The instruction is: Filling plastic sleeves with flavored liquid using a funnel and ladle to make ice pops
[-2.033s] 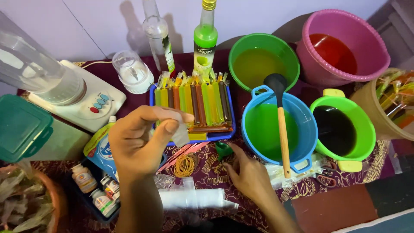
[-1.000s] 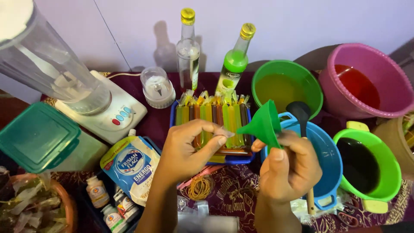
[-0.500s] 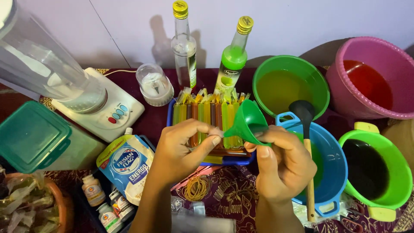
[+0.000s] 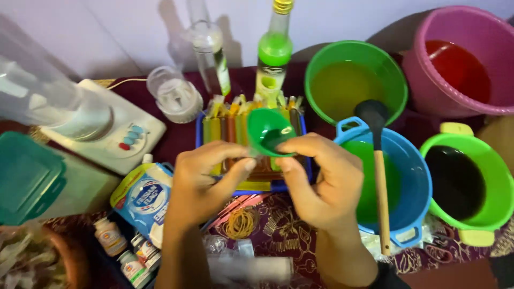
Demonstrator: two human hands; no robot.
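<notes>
Funnel [image 4: 266, 131] now mouth-up over tray [image 4: 306, 160] — left hand [image 4: 206, 179] & right hand [image 4: 321, 182] grip clamped on it.

Funnel [image 4: 267, 131]: bright green. Tray [image 4: 306, 176]: blue, carrying yellow, orange and brown tubes [image 4: 227, 126]. Basin [image 4: 409, 176]: blue, liquid green. Ladle [image 4: 377, 160]: black bowl, pale wooden handle. Rear bowl [image 4: 356, 80]: green, liquid yellowish. Bucket [image 4: 460, 61]: pink, liquid red. Right-hand bowl [image 4: 466, 182]: lime green, liquid near-black. Worktop [image 4: 284, 235] cloth: maroon with pale floral pattern. Rubber bands [image 4: 241, 223]: tan.
</notes>
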